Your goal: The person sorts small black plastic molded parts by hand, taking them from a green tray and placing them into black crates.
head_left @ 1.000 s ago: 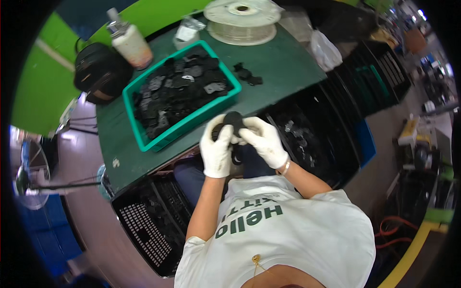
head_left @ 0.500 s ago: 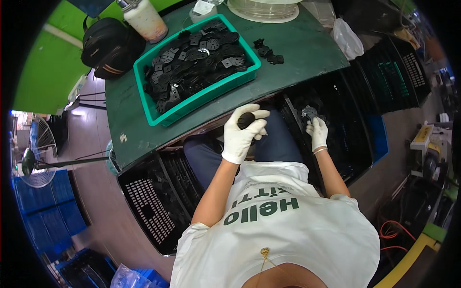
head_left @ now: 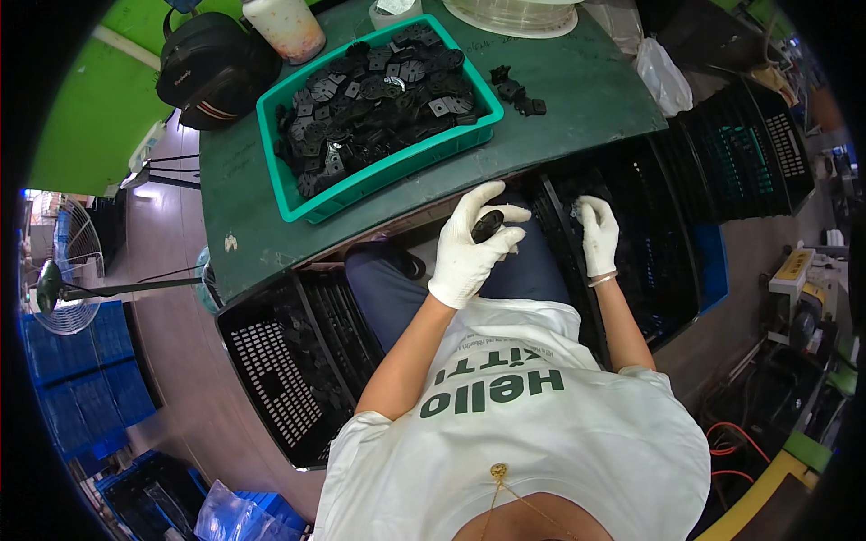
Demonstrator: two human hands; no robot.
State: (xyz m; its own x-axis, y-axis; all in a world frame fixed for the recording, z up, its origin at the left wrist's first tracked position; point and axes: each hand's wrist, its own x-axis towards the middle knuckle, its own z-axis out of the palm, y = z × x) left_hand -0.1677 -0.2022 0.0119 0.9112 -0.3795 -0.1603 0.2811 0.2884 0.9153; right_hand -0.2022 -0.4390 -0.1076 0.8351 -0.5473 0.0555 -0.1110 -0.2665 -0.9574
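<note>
My left hand (head_left: 471, 245), in a white glove, holds a small black plastic part (head_left: 487, 224) above my lap, just below the front edge of the green table (head_left: 577, 99). My right hand (head_left: 597, 236), also gloved, reaches down into the black crate (head_left: 667, 270) at my right side, its fingers on dark parts there; I cannot tell whether they are closed on one. A green bin (head_left: 379, 176) full of several black plastic parts (head_left: 379, 86) stands on the table ahead of both hands.
A few loose black parts (head_left: 519, 90) lie on the table right of the bin. A black bag (head_left: 212, 68) and a bottle (head_left: 284, 27) stand at the back left, a white spool (head_left: 514, 13) at the back. Another black crate (head_left: 284, 370) sits at my left; a fan (head_left: 54, 293) stands far left.
My two hands were together on one black part a second ago. The right hand has since dropped to the right into the black crate, while the left stays holding the part.
</note>
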